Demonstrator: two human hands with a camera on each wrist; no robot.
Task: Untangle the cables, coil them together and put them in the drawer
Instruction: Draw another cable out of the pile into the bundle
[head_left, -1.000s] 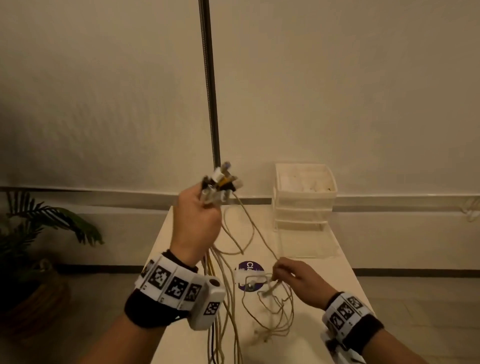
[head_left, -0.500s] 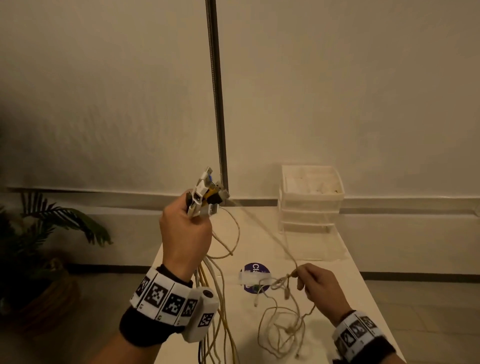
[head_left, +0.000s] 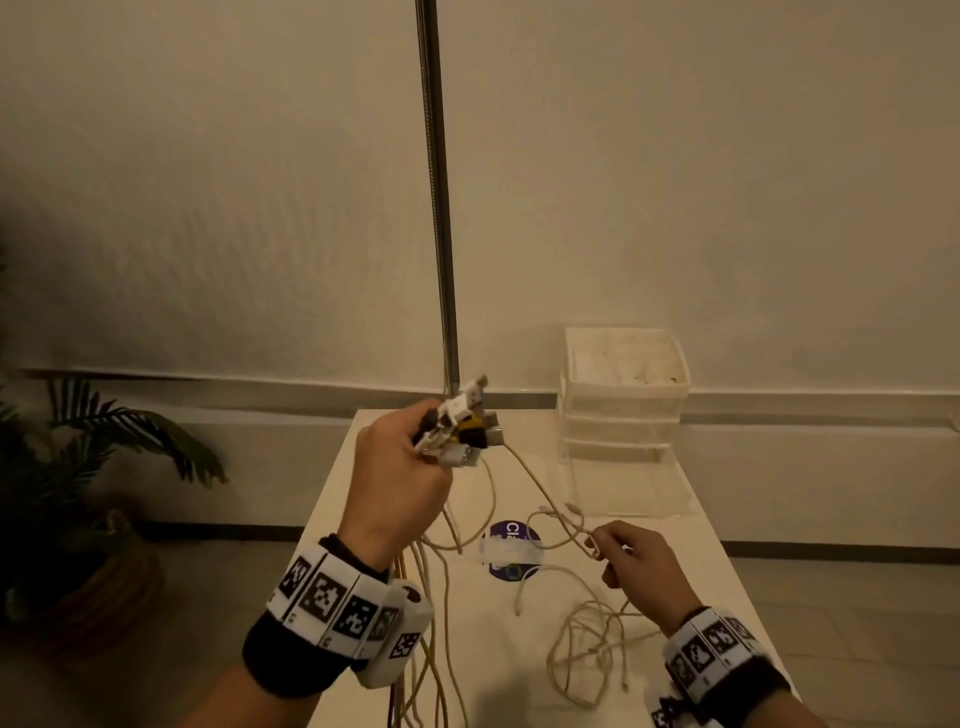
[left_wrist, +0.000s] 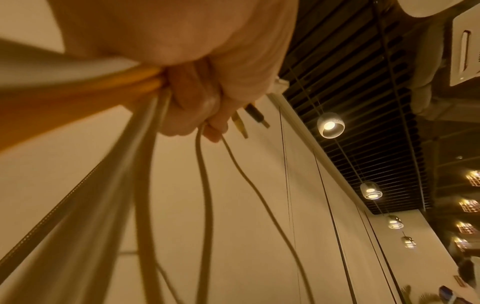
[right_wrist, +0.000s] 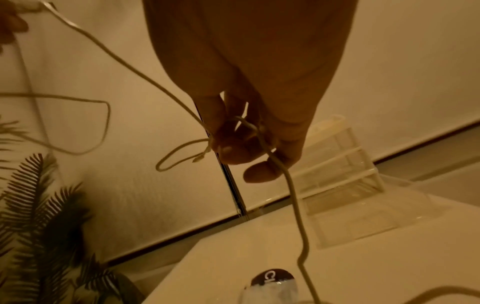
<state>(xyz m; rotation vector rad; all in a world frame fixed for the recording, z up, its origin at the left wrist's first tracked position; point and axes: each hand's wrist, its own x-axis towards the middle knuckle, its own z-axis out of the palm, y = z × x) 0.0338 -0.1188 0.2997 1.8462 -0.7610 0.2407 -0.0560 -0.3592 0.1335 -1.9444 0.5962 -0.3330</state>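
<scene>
My left hand (head_left: 400, 467) is raised above the white table (head_left: 701, 535) and grips a bundle of cable plugs (head_left: 462, 421), white, yellow and black. Their cords (head_left: 431, 649) hang from my fist past the table's near edge. In the left wrist view my fingers (left_wrist: 192, 107) are curled round yellow and white cables (left_wrist: 145, 164). My right hand (head_left: 631, 558) pinches a thin white cable (head_left: 545, 493) that runs up to the bundle; in the right wrist view my fingertips (right_wrist: 233, 150) hold it (right_wrist: 293, 195). A loose tangle (head_left: 592, 644) lies on the table below it. The clear drawer unit (head_left: 623, 400) stands at the far right.
A purple round sticker with tape (head_left: 511, 553) marks the table's middle. A metal pole (head_left: 439, 208) rises behind the table against the wall. A potted palm (head_left: 78, 467) stands on the floor to the left.
My right hand lifted the thin cable off the table and drew it to the right, away from the tangle. The left hand with the plug bundle tilted and sank a little.
</scene>
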